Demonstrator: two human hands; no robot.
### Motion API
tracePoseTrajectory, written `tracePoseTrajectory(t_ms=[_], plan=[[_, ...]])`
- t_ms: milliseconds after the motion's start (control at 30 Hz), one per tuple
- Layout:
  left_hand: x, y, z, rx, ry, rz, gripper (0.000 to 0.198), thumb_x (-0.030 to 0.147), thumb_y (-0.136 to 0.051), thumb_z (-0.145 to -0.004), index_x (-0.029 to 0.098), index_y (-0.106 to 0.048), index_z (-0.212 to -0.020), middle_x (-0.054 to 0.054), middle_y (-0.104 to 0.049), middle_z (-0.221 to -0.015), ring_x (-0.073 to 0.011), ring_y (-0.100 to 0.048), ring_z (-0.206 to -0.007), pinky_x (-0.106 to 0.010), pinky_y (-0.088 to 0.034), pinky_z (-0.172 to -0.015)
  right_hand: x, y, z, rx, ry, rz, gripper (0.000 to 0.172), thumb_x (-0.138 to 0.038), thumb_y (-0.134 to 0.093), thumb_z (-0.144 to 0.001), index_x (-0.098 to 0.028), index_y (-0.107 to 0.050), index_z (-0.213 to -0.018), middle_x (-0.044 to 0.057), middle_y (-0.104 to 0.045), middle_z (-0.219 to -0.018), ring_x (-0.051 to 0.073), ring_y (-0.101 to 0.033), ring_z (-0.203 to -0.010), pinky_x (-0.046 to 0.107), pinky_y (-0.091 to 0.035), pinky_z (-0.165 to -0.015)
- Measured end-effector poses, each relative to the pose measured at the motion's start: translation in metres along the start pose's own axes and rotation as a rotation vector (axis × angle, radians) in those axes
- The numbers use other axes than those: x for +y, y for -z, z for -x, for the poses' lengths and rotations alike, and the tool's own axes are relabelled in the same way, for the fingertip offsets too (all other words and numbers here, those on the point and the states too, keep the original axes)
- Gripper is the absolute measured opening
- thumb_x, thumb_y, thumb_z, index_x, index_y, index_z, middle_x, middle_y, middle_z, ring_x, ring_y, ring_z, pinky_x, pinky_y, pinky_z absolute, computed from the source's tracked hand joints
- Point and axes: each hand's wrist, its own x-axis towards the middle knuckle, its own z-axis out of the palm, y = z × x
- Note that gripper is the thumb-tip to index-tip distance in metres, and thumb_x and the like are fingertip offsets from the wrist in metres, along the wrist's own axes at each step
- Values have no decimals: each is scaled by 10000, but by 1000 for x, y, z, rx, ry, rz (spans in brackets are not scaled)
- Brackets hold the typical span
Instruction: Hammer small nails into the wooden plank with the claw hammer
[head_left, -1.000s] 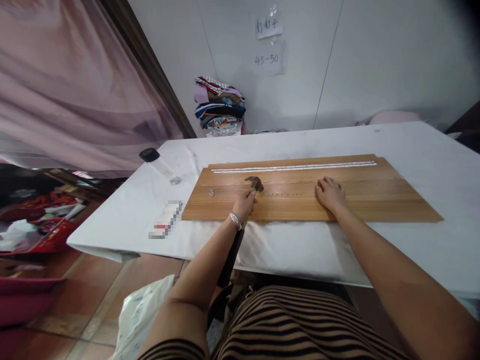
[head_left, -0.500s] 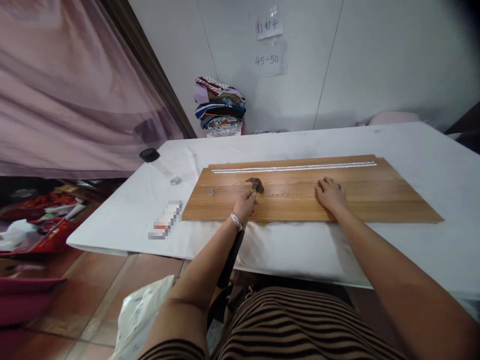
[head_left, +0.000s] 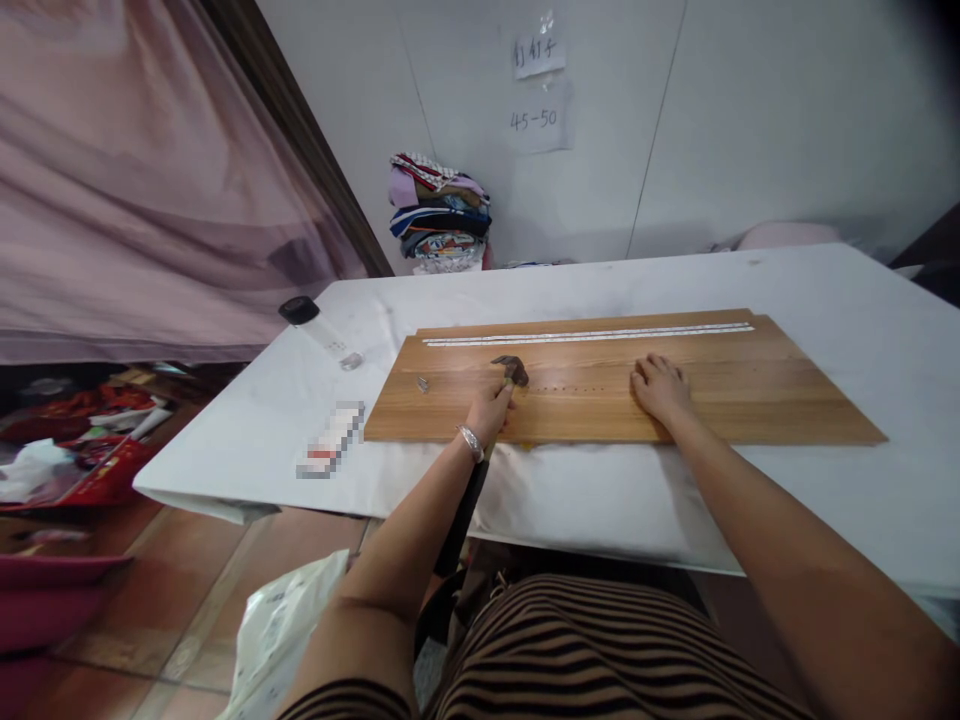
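Observation:
A long wooden board (head_left: 750, 395) lies on the white table (head_left: 862, 300). My left hand (head_left: 490, 408) is closed round the neck of a hammer (head_left: 510, 370), whose dark head rests on the board at the left end of a row of small nails (head_left: 570, 387). The hammer's black handle runs down past my wrist, off the table's front edge. My right hand (head_left: 660, 388) lies flat and open on the board, right of the nail row. A white measuring strip (head_left: 589, 335) runs along the board's far edge. One loose nail (head_left: 423, 383) lies near the board's left end.
A clear bottle with a black cap (head_left: 321, 330) lies on the table's left corner, a small blurred-out packet (head_left: 330, 440) nearer me. Folded cloths (head_left: 439, 212) are stacked by the wall. A pink curtain (head_left: 150, 180) hangs left; clutter and a white bag (head_left: 285, 620) sit on the tiled floor.

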Motion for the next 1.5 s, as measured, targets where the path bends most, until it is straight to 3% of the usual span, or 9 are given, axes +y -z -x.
tracePoseTrajectory(t_ms=[200, 400, 1500], plan=[[-3, 0, -3, -7, 11, 6, 384, 442, -626, -1025, 190, -585, -739, 34, -554, -575, -76, -455, -406, -208, -340, -432, 0, -1, 0, -17, -17, 20, 394, -316, -369, -1043, -205, -716, -1193, 177, -674, -1407, 325, -537, -1351, 507, -392, -1096], [-3, 0, -1, -5, -5, 2, 331, 396, -599, -1041, 190, -591, -781, 26, -612, -671, -64, -455, -397, -216, -339, -415, 0, -1, -1, -20, -13, 24, 395, -326, -377, -1046, -211, -717, -1209, 174, -671, -1415, 325, -535, -1352, 507, -389, -1100], [4, 0, 4, -3, 13, 30, 298, 334, -581, -1048, 181, -584, -793, 31, -601, -683, -59, -455, -400, -213, -342, -416, 0, 0, 0, -17, -10, 33, 394, -314, -378, -1047, -185, -719, -1195, 186, -689, -1389, 327, -545, -1343, 502, -388, -1092]])
